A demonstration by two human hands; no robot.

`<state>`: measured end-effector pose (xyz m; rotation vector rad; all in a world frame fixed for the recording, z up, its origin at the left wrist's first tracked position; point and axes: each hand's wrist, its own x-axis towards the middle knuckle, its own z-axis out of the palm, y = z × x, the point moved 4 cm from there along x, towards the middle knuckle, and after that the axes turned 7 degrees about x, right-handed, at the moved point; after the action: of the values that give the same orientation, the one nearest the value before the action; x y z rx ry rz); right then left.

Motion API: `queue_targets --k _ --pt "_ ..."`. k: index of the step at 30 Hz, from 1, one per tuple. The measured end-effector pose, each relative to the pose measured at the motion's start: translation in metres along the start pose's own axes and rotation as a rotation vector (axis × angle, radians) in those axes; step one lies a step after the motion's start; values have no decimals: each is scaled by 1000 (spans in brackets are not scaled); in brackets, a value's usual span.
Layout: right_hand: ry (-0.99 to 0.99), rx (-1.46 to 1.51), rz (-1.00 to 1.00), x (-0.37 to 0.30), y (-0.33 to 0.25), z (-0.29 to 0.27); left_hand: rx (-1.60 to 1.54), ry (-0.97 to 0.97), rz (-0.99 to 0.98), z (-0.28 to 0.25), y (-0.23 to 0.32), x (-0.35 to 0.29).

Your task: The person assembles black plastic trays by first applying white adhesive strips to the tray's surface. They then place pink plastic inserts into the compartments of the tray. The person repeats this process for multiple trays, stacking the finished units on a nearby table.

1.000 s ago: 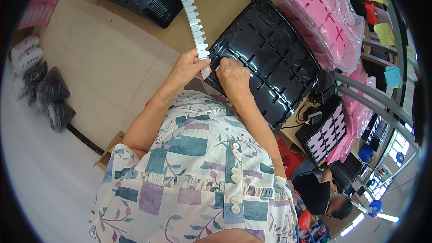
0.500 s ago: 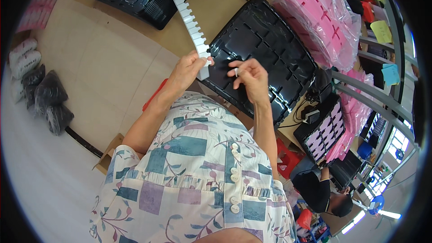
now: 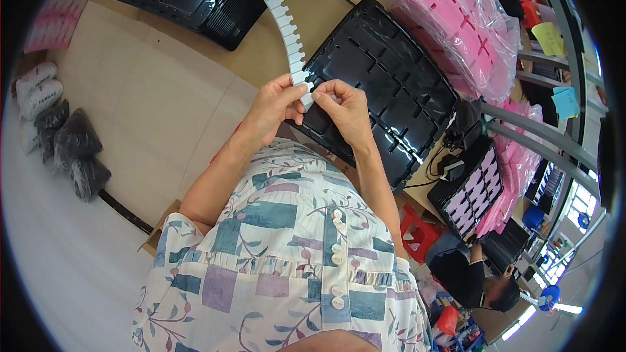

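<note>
A long white strip (image 3: 283,22) with notches along its right edge runs from the top of the view down to my hands. My left hand (image 3: 268,109) is closed round its lower end, thumb on top. Thumb and fingertips of my right hand (image 3: 349,114) pinch the right edge of that same end; whether a small piece lies between them is too fine to see. Beneath and beyond the hands lies a glossy black plastic tray (image 3: 388,68) with cross-shaped slots.
Stacked black trays (image 3: 189,0) stand at the far left of the table. Pink trays in clear plastic (image 3: 450,19) lie at the far right, near a grey metal frame (image 3: 541,133). A co-worker in black (image 3: 460,280) is at the lower right, near a red stool (image 3: 417,231). Wrapped bags (image 3: 78,140) rest on the left.
My right hand, raised apart from the strip with a small white piece at its fingers, has moved left and now meets the strip's lower end. My left hand still holds the strip.
</note>
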<state>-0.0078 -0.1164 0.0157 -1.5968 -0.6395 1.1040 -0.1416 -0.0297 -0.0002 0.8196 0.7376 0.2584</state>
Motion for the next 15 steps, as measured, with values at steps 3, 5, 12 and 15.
queue_targets --k 3,5,12,15 --pt "34 -145 -109 -3 -8 1 -28 25 -18 -1 -1 4" --pt "121 -355 -326 -8 -17 7 -10 93 24 2 -3 5" --pt "91 -619 -810 -14 -24 8 43 227 197 9 -14 6" --pt "52 -55 -238 4 -11 -13 12 247 301 15 -6 3"
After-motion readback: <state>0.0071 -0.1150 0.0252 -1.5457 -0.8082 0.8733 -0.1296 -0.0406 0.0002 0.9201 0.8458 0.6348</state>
